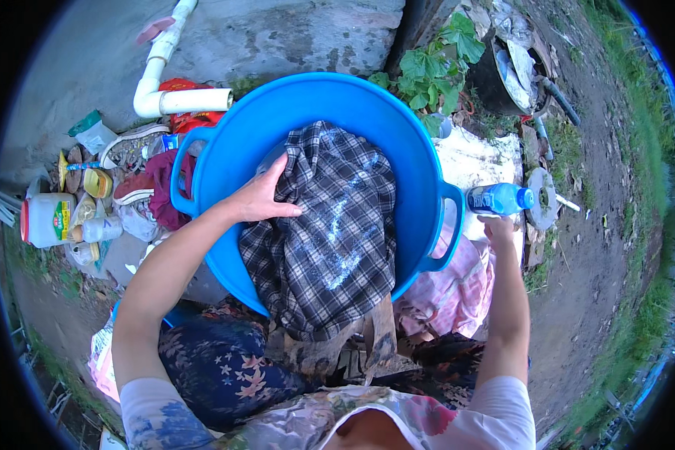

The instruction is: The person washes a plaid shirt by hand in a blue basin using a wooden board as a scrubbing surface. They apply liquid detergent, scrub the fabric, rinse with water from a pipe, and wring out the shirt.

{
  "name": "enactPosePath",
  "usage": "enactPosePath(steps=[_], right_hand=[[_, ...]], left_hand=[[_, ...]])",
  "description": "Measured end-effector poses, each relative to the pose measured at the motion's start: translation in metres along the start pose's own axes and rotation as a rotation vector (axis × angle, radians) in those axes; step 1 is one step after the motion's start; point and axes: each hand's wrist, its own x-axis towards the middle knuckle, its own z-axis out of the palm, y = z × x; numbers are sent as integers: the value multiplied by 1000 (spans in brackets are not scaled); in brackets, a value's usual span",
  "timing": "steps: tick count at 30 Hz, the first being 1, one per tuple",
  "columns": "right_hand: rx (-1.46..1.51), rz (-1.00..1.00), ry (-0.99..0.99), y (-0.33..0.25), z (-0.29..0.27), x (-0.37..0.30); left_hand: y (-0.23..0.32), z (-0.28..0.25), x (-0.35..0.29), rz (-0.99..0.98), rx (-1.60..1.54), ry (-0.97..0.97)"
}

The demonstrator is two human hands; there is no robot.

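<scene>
A dark plaid shirt (345, 240), black with white lines, lies bunched in a large blue tub (330, 86) and hangs over its near rim. White powder is strewn down its middle. My left hand (261, 193) rests on the shirt's left side, thumb stretched out and fingers apart; it grips nothing. Outside the tub, to the right, my right hand (498, 228) is closed at the near side of a blue plastic bottle (500, 199) with a blue cap. Some fingers are hidden by the bottle.
A white pipe (195, 100) ends by the tub's far left. Shoes (133, 189), a white jug (51, 219) and small containers crowd the left. Pink cloth (450, 292) lies right of the tub, beside a pale slab (480, 161). A leafy plant (427, 75) and black bucket (495, 79) stand behind.
</scene>
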Motion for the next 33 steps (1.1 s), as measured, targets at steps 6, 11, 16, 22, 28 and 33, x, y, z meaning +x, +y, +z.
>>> enactPosePath(steps=[6,11,16,22,28,33], right_hand=[[-169,-184,-332,-153,-36,-132],[-299,-491,-789,-234,119,-195],[-861,-496,-432,-183,242,-139],[-231,-572,-532,-252,194,-177],[-281,-1043,-966,-278,172,-308],[651,-859,-1911,-249,167,-416]], left_hand=[[-20,5,-6,74,-97,214],[-3,-3,-27,28,-692,156],[5,10,-41,12,-900,107],[33,8,-79,29,-1339,-108],[40,43,-95,76,-602,133],[43,49,-100,419,103,279]])
